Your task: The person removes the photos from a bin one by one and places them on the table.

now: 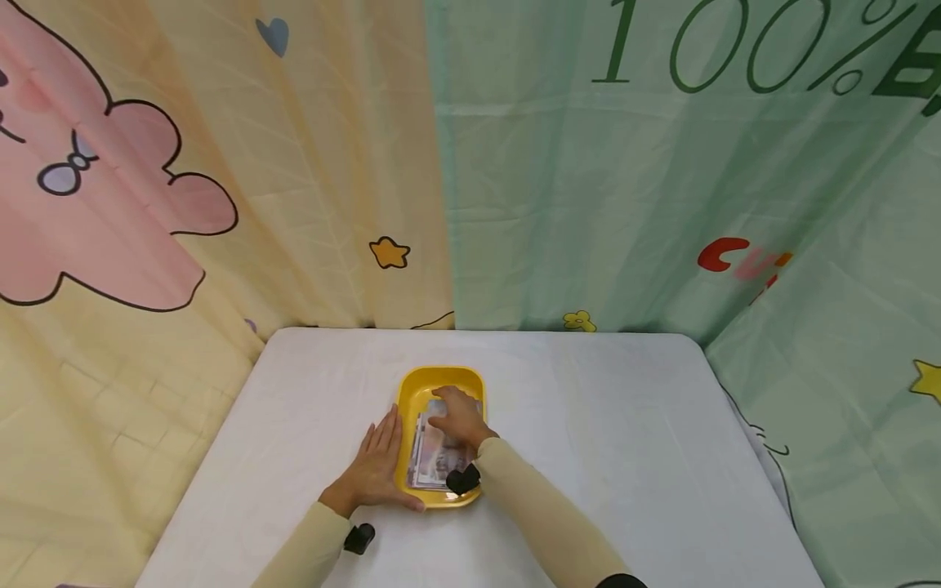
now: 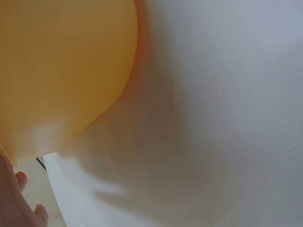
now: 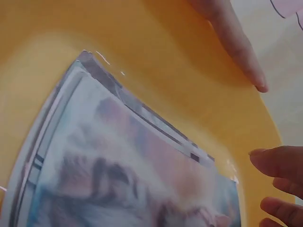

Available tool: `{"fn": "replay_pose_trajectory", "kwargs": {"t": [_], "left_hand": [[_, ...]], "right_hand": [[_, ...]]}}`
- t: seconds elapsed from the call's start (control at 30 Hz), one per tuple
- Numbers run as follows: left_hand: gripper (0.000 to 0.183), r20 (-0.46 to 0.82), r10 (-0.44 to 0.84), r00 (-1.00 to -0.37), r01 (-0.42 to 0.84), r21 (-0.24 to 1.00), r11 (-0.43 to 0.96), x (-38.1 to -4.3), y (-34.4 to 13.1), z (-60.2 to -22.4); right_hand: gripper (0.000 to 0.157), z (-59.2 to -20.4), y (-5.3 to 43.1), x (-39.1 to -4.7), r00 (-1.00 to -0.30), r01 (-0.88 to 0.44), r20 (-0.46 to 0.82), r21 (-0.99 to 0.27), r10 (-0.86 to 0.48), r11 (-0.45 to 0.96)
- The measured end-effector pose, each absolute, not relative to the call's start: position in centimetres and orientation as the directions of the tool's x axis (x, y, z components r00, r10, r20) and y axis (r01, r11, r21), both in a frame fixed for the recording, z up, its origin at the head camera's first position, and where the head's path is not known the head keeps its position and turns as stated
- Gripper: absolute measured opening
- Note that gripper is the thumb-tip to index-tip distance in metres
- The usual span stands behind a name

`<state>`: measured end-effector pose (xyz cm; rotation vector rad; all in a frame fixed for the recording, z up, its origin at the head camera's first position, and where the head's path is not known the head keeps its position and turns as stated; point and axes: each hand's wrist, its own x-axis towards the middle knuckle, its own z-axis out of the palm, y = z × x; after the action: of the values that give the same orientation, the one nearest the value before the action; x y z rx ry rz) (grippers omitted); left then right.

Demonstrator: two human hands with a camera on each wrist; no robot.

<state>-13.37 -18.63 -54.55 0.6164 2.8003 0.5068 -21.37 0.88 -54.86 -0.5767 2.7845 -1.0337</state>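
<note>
A yellow tray stands upright on the table and holds a stack of printed picture sheets. Along the tray's left wall lies my left hand, its fingers straight and its thumb by the near edge. My right hand hovers over the stack, thumb and fingers spread, with nothing visible between them. In the right wrist view, the sheets have uneven edges, and fingers show beside them. The left wrist view shows the tray's outer wall.
A white cloth covers the table. Printed curtains hang behind it and at both sides. A black device sits at the left wrist, and another dark piece at the right wrist covers part of the stack.
</note>
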Motion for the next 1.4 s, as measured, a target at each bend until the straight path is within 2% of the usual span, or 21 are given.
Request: {"fn": "replay_pose_trajectory", "kwargs": {"t": [0.3,0.73,1.0,1.23,1.4], "left_hand": [[0.151,-0.159,0.429,-0.889,0.339,0.401,0.851,-13.4,-18.7,-54.7],[0.151,-0.181,0.431,-0.884,0.329,0.414,0.849,-13.5,-18.6,-54.5],[0.152,-0.189,0.434,-0.881,0.334,0.404,0.852,-13.7,-18.5,-54.6],[0.151,-0.201,0.430,-0.880,0.322,0.414,0.851,-13.6,-18.6,-54.5],[0.150,-0.202,0.425,-0.883,0.315,0.418,0.852,-13.6,-18.5,-54.5]], "right_hand": [[0.051,-55.8,0.1,-20.3,-0.937,-0.220,-0.095,-0.585,-0.336,0.781],[0.050,-54.4,0.8,-19.8,-0.848,-0.367,-0.150,-0.525,-0.508,0.768],[0.040,-54.3,1.9,-20.6,-0.850,-0.377,-0.019,-0.677,-0.527,0.632],[0.017,-54.0,2.3,-21.4,-0.876,-0.316,0.014,-0.772,-0.483,0.551],[0.013,-54.1,2.3,-21.3,-0.889,-0.297,0.039,-0.808,-0.457,0.510]]}}
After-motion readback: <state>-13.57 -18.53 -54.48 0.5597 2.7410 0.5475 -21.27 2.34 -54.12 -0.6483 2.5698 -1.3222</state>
